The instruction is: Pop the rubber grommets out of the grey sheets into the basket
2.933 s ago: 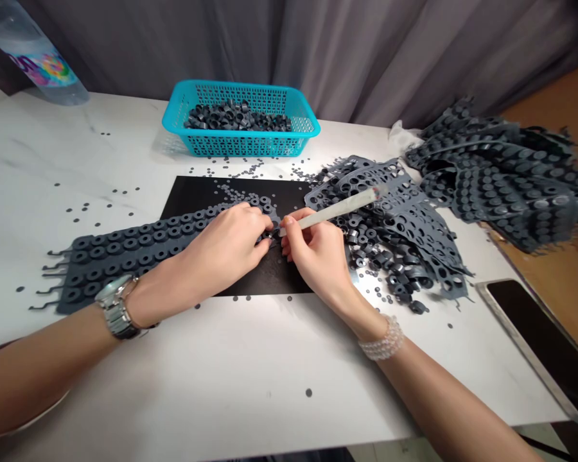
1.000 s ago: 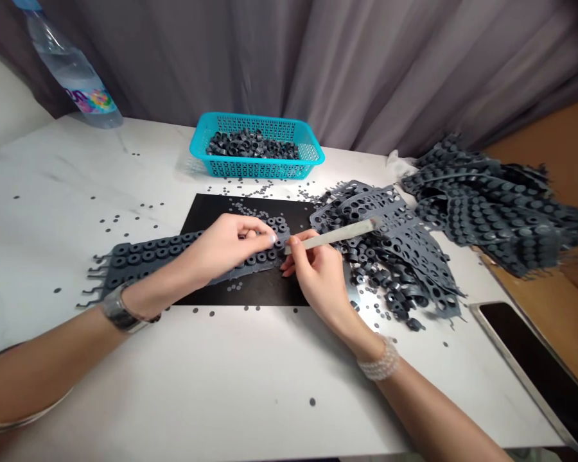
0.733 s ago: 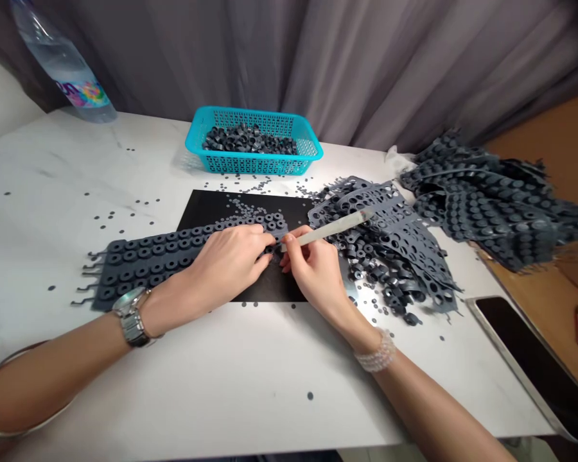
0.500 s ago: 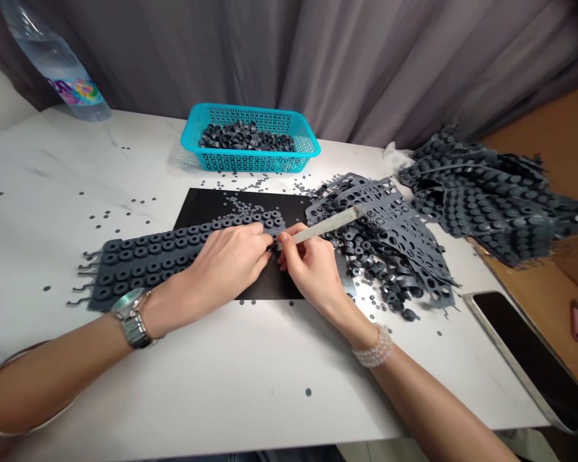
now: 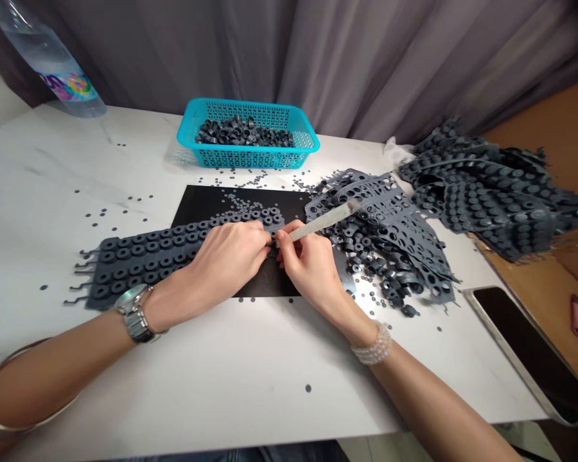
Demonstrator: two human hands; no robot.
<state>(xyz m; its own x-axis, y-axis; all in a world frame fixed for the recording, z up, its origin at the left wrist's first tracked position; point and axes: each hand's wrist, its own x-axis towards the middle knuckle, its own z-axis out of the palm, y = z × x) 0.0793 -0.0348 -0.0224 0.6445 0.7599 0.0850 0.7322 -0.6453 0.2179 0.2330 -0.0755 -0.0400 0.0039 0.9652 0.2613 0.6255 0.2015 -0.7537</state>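
The strip lies partly on the black mat, its long axis running left to right, right end slightly farther from the person. The left hand is nearer, laid across it with fingers bent at that end; whether they pinch it, I cannot tell. The right hand, just beside, grips the blade

Plastic bottle near grey curtain; dark-screened device
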